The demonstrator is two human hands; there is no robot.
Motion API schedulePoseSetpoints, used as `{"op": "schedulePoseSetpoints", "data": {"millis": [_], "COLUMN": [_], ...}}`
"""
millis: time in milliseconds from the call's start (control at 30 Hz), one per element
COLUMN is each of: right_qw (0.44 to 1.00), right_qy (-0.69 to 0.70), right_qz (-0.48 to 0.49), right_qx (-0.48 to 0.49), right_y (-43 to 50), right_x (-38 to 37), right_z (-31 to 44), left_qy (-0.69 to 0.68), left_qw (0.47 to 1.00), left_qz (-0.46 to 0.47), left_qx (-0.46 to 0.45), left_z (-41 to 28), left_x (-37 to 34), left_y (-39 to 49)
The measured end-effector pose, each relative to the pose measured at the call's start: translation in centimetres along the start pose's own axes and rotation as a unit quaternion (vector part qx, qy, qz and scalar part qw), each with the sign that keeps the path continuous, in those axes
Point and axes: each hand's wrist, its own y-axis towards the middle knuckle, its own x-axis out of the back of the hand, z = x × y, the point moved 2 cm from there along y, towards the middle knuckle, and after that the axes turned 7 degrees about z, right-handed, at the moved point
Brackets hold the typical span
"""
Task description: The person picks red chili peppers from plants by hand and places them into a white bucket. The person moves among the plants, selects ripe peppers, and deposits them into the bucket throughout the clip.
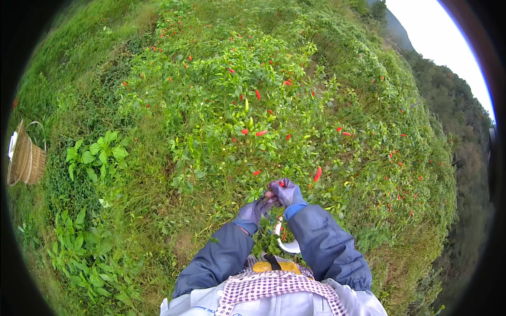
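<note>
My left hand and my right hand, both in purple gloves with blue cuffs, meet in front of my body. Between the fingers of my right hand shows a bit of a red chili pepper. The left hand's fingers are bent against the right hand; what they hold is hidden. A larger red chili pepper hangs just beyond the right hand. Below the hands, near my checked apron, is a white curved rim, partly covered by leaves, with red peppers inside it.
Chili plants with red and green peppers spread ahead and to the right. A wicker basket with a handle stands at the far left. Broad-leaved plants and tangled grass lie to the left.
</note>
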Motion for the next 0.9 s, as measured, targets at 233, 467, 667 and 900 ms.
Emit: {"op": "schedulePoseSetpoints", "data": {"millis": [233,467,667,900], "right_qw": [0.996,0.995,0.991,0.957], "right_qy": [-0.047,0.039,0.05,-0.28], "right_qz": [0.059,0.076,0.098,0.035], "right_qx": [-0.053,-0.048,0.079,-0.063], "right_y": [-1.8,-5.0,-5.2,1.3], "right_x": [0.1,-2.2,0.9,0.3], "right_z": [-3.4,-2.0,1.4,1.9], "left_qy": [0.155,0.189,0.141,0.075], "left_qw": [0.986,0.981,0.989,0.992], "left_qz": [-0.059,-0.046,-0.045,-0.075], "left_qx": [-0.014,-0.021,-0.03,-0.061], "left_z": [0.5,-1.1,-0.9,1.2], "left_x": [5.1,-0.5,2.6,5.2], "left_y": [3.6,1.2,1.0,1.3]}}
